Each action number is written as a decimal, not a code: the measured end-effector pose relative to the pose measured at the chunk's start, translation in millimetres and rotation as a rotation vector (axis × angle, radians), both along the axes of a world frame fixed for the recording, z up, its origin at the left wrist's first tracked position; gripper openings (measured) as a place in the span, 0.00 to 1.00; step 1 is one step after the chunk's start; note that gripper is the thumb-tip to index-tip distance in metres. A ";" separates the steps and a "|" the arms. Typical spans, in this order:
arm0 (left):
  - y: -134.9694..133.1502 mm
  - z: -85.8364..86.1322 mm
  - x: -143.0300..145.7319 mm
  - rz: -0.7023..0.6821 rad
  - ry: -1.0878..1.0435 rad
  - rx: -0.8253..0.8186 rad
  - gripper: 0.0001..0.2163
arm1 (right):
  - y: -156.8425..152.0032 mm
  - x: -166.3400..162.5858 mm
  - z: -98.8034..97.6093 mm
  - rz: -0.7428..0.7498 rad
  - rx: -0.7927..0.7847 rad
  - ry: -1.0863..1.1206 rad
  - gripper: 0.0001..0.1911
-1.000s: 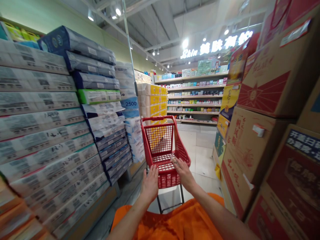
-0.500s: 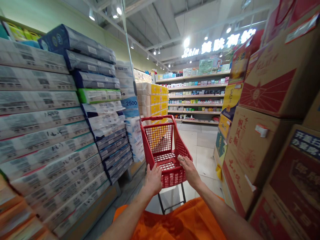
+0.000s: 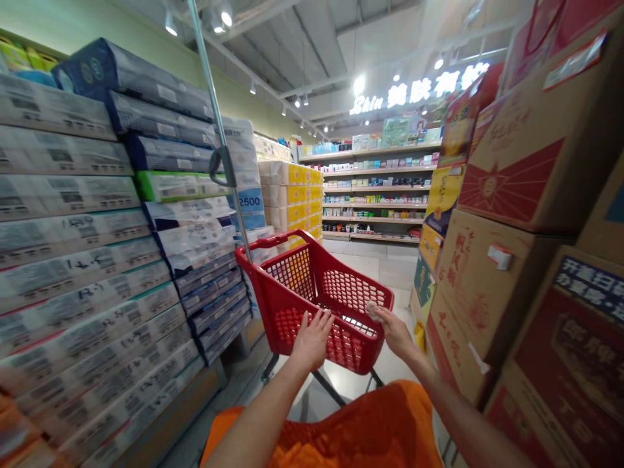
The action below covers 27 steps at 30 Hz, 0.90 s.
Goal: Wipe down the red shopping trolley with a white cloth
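A red plastic shopping cart (image 3: 280, 305) stands right in front of me, turned at an angle, and its basket looks bare inside. My left hand (image 3: 312, 338) lies on the near side of the basket, fingers stretched out over the rim and not wrapped round it. At the basket's right end, my right hand (image 3: 394, 330) pinches a small crumpled whitish wad (image 3: 373, 312), perhaps tissue or cloth. Whether that hand also touches the rim I cannot tell. A metal pole (image 3: 212, 84) with a grey grip rises by the cart's handle (image 3: 277, 242).
Stacked packs of paper goods (image 3: 88, 240) wall the left side. Cardboard cartons (image 3: 492, 273) pile up close on the right. Shelves of small goods (image 3: 375, 188) line the back beyond the tiled floor (image 3: 370, 266). Orange fabric (image 3: 331, 432) lies at the bottom.
The cart has swung round, its handle end moving left and its basket now side-on and nearer. The pole has shifted left and tilted. My right hand has moved right with the wad.
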<state>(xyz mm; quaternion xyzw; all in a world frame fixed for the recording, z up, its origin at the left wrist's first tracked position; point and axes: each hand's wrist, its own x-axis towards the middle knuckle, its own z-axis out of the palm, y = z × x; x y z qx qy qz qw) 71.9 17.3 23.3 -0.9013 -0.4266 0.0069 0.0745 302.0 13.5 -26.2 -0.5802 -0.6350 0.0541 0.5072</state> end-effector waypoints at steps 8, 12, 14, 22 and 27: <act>9.2 6.2 -10.7 0.093 -0.053 0.089 0.32 | -30.9 -26.8 -1.3 -0.096 0.104 -0.183 0.30; 31.9 28.4 -59.7 0.350 -0.025 0.144 0.31 | -16.6 -16.4 1.9 -0.178 0.085 -0.191 0.27; 33.8 32.3 -73.6 0.334 -0.005 0.162 0.31 | -7.2 -36.4 6.7 -0.175 0.110 -0.185 0.26; 16.3 37.6 -93.2 0.221 0.015 0.186 0.33 | 14.3 -81.7 22.1 0.010 0.119 -0.241 0.21; 16.4 42.3 -108.0 0.243 0.009 0.232 0.33 | 16.1 -62.3 10.5 -0.229 0.149 -0.260 0.22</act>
